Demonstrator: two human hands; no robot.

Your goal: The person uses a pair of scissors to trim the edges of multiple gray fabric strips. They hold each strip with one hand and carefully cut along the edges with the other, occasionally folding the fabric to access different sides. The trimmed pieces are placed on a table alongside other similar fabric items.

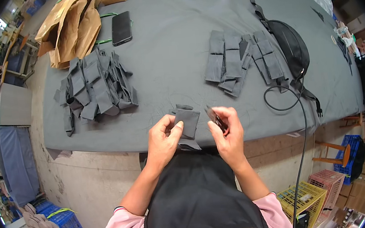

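Close to the table's near edge, my left hand (163, 139) pinches a dark grey sewn fabric piece (187, 121) between thumb and fingers. Part of that piece hangs down past the edge. Just right of it, my right hand (228, 129) is closed round small dark thread snips (217, 120) with a bit of red near the palm. Their pointed tip faces up toward the fabric without touching it; motion blurs it slightly. To the left lies a large heap of similar grey fabric pieces (95, 85). A smaller group of grey pieces (232, 59) rests on the right.
A grey cloth covers the table (166, 40). Beyond the left heap are a crumpled brown paper bag (73, 27) and a black phone (121, 28). A black waist bag (289, 47) and a black cable (303, 145) lie right. Plastic crates (304, 197) stand on the floor.
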